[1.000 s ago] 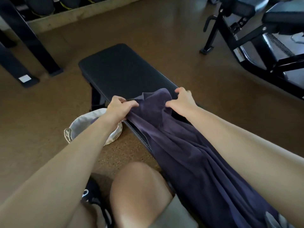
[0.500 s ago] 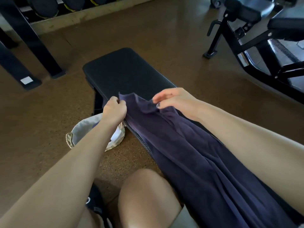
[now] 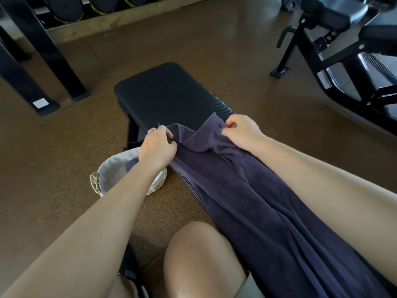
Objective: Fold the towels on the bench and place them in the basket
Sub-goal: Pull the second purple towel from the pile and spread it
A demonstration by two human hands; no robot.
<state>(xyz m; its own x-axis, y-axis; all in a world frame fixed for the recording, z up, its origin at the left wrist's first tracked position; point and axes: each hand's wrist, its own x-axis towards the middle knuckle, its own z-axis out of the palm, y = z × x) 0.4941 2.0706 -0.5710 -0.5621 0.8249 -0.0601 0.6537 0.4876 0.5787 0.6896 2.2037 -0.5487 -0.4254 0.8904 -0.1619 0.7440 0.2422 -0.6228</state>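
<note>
A long dark purple towel (image 3: 253,201) lies stretched along the black padded bench (image 3: 169,95), running from my lap toward the bench's far half. My left hand (image 3: 158,147) grips the towel's far left corner at the bench's left edge. My right hand (image 3: 240,131) pinches the far right corner, which stands up slightly. The edge between both hands sags in a fold. A pale fabric basket (image 3: 107,171) stands on the floor left of the bench, partly hidden under my left forearm, with a bit of purple cloth showing inside.
Brown speckled floor surrounds the bench. A black exercise machine (image 3: 343,61) stands at the right back. Black rack legs (image 3: 43,61) and a row of dumbbells (image 3: 64,7) are at the left back. My bare knee (image 3: 202,254) is beside the bench.
My right hand let go near the middle of the towel's edge, moved right and took the far right corner. My left hand kept its corner. The far edge is now spread wider.
</note>
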